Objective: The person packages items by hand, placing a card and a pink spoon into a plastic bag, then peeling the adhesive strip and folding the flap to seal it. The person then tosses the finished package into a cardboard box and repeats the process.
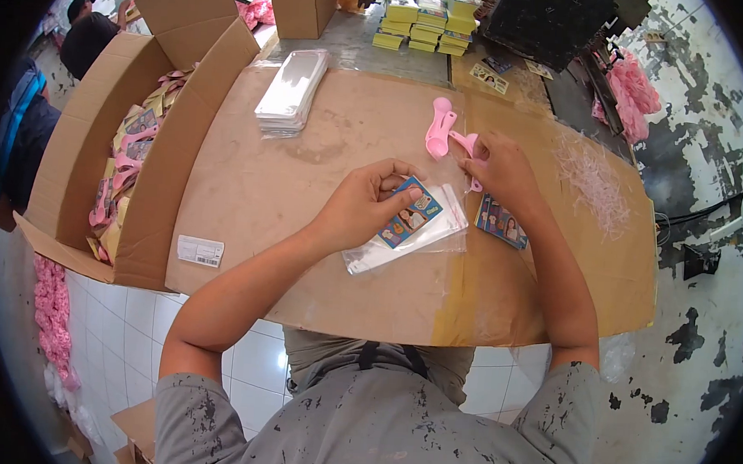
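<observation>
My left hand pinches a blue printed card between thumb and fingers. Beneath that card lies a stack of clear plastic bags on the cardboard-covered table. My right hand has its fingers closed on a pink plastic spoon, partly hidden behind them. Just left of it, other pink spoons rest on the cardboard. Under my right forearm is a small pile of printed cards, partly covered by the arm.
A tall carton on the left holds many packed pink spoons and cards. Clear bags are stacked toward the back, near yellow-edged card stacks. Shredded plastic strands lie at right. A label sits at left. Another person is behind the carton.
</observation>
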{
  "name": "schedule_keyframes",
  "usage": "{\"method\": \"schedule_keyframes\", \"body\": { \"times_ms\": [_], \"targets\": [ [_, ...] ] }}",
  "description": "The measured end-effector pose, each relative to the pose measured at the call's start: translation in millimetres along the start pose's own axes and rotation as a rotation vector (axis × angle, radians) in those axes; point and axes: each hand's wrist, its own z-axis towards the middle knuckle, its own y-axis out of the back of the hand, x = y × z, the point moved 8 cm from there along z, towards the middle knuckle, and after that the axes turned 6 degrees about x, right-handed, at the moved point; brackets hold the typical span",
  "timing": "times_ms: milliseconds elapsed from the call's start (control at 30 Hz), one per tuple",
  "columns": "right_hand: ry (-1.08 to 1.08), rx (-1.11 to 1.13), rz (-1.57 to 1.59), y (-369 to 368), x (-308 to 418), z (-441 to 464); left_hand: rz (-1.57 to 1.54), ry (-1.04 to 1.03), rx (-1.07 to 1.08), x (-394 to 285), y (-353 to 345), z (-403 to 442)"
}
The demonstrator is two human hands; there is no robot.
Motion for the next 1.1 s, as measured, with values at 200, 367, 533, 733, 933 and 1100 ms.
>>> {"method": "schedule_keyframes", "body": {
  "times_ms": [200,367,533,733,933,1100],
  "targets": [
    [0.012,-0.157,0.265,2.8,-10.9,-3.5,-0.01,0.02,0.024,-1.4,-4.5,-2.8],
    [0.091,-0.044,1.137,28.6,39.4,-35.9,-0.061,-0.022,0.02,-10.4,-12.2,-4.4],
    [0.095,-0.134,1.268,35.1,47.0,-48.7,-0.057,-0.031,0.069,-5.4,-20.8,-4.5],
    [0.189,-0.157,1.256,22.9,56.5,-55.5,-0.056,0.028,0.083,-1.8,-24.8,-4.5],
    [0.344,-0.071,1.093,2.1,57.3,-58.8,-0.031,0.036,0.076,-2.0,-18.6,-1.7],
    [0.404,-0.009,1.138,35.1,68.1,-52.9,-0.12,0.024,0.125,-9.6,-22.1,-4.7]
  ]
}}
